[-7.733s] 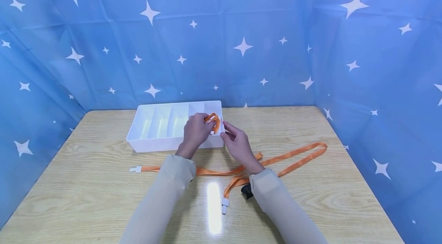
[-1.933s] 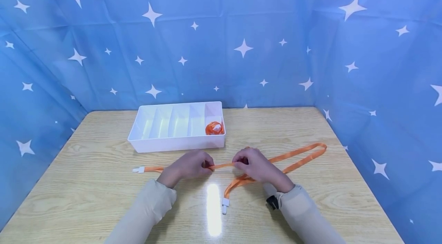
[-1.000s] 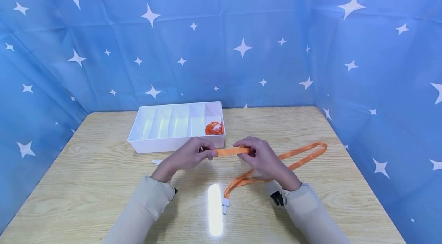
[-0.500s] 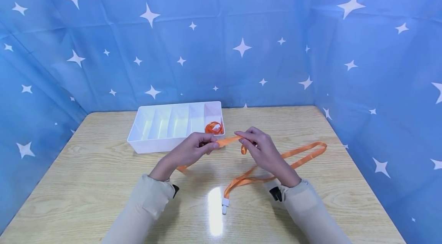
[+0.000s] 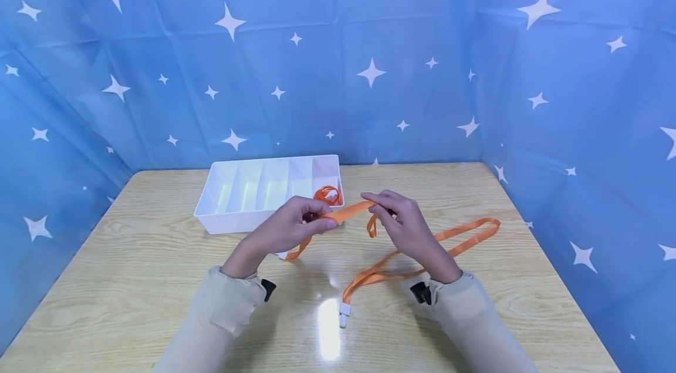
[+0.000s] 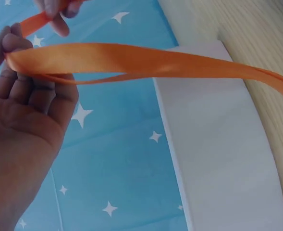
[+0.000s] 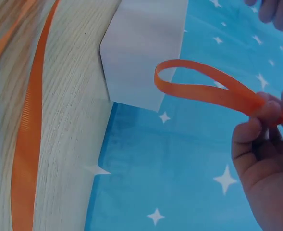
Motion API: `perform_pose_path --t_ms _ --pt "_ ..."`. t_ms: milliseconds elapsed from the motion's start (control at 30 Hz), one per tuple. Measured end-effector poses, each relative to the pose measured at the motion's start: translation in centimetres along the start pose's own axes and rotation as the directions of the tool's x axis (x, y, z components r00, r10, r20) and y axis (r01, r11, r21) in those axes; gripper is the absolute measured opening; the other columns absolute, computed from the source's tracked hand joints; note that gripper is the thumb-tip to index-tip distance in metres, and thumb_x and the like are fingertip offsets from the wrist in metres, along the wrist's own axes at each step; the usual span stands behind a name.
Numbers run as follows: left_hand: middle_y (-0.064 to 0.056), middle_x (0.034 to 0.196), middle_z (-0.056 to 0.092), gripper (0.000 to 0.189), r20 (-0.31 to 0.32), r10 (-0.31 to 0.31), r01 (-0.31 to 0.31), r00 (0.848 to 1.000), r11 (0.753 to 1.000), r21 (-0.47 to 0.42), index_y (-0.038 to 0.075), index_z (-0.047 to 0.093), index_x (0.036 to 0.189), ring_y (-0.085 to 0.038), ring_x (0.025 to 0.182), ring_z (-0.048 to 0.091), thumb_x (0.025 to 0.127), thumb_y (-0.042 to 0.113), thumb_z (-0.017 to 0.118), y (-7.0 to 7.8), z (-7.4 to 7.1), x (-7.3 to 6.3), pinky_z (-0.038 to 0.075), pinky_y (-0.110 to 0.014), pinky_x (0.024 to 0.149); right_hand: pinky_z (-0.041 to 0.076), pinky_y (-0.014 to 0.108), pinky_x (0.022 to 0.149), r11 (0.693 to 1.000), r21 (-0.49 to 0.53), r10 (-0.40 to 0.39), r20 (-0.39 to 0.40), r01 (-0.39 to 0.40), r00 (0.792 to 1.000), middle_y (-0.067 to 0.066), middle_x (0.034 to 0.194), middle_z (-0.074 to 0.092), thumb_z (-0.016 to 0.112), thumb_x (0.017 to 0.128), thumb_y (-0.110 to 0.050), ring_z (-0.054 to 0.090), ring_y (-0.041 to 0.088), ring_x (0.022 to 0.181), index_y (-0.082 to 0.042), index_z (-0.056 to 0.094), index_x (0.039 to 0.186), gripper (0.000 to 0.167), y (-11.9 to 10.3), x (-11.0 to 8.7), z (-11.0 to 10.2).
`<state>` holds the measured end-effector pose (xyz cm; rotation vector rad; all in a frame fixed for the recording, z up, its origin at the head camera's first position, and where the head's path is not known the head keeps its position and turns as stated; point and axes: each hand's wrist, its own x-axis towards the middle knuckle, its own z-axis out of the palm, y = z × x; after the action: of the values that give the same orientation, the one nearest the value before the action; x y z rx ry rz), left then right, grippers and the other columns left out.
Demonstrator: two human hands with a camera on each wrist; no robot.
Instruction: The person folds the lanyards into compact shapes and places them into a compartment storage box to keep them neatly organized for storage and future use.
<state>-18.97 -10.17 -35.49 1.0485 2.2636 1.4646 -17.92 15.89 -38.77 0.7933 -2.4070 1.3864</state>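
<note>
Pinched orange lanyard (image 5: 350, 210) with left hand (image 5: 287, 227) and right hand (image 5: 405, 223), span between. Had coiled lanyard (image 5: 321, 192) sitting in rightmost compartment (image 5: 324, 169) of white five-slot box (image 5: 232, 223).

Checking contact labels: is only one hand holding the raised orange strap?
No, the left hand and right hand both pinch the raised orange strap.

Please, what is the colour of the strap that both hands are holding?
The strap is orange; it shows best in the left wrist view.
</note>
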Motion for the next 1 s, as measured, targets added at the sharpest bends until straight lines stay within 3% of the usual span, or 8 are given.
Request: perform_pose_path --t_ms 133,267,533,700,867,1000 --pt "0.003 0.064 0.04 0.016 -0.057 0.024 -0.024 0.998 1.0 -0.008 0.007 0.066 0.082 -0.013 0.058 0.04 0.097 0.01 0.064 0.6 0.1 0.2 0.034 -0.024 0.056 0.043 0.025 0.055 0.999 -0.037 -0.029 -0.044 0.027 0.999 0.006 0.099 0.064 0.056 0.1 -0.004 0.053 0.011 0.067 -0.003 0.068 0.126 0.028 -0.1 0.0 0.1" --pt "0.003 0.064 0.041 0.015 -0.105 0.04 -0.041 0.994 0.999 -0.014 0.005 0.067 0.083 -0.011 0.057 0.039 0.097 0.007 0.063 1.2 0.2 0.3 0.032 -0.023 0.054 0.04 0.024 0.052 0.994 -0.092 -0.063 -0.103 0.054 0.993 0.004 0.101 0.06 0.058 0.099 -0.004 0.046 0.009 0.061 -0.005 0.07 0.125 0.028 -0.2 0.1 0.1" --pt "-0.001 0.064 0.052 0.02 -0.181 0.082 -0.09 0.98 0.995 -0.034 0.008 0.069 0.079 -0.015 0.054 0.039 0.097 0.015 0.065 2.1 0.4 1.0 0.032 -0.026 0.052 0.034 0.024 0.051 0.967 -0.24 -0.13 -0.191 0.082 0.973 0.001 0.089 0.048 0.064 0.096 -0.004 0.037 0.005 0.059 -0.006 0.073 0.118 0.024 -0.1 0.1 0.2" --pt "-0.009 0.065 0.056 0.022 -0.246 0.092 -0.118 0.965 0.989 -0.094 0.006 0.07 0.077 -0.021 0.057 0.044 0.097 0.013 0.066 2.4 0.6 1.3 0.037 -0.027 0.051 0.032 0.021 0.048 0.965 -0.233 -0.163 -0.182 0.119 0.97 -0.002 0.082 0.048 0.065 0.095 -0.001 0.035 0.004 0.057 -0.004 0.073 0.118 0.025 0.0 0.1 0.4" --pt "-0.01 0.076 0.061 0.02 -0.274 0.087 -0.14 0.958 0.974 -0.177 -0.002 0.071 0.089 -0.027 0.07 0.056 0.1 0.01 0.059 2.8 0.8 1.6 0.052 -0.03 0.065 0.033 0.018 0.048 0.97 -0.195 -0.182 -0.18 0.147 0.967 -0.002 0.081 0.051 0.067 0.092 0.002 0.04 0.004 0.057 -0.003 0.075 0.114 0.024 0.0 0.0 0.9" --pt "-0.009 0.083 0.064 0.021 -0.288 0.099 -0.161 0.952 0.966 -0.201 -0.004 0.07 0.095 -0.024 0.073 0.057 0.102 0.011 0.057 3.1 0.9 1.9 0.053 -0.03 0.077 0.035 0.016 0.048 0.97 -0.177 -0.2 -0.207 0.165 0.958 -0.001 0.081 0.053 0.071 0.089 0.002 0.043 0.005 0.058 0.0 0.076 0.109 0.021 0.1 0.0 1.1"
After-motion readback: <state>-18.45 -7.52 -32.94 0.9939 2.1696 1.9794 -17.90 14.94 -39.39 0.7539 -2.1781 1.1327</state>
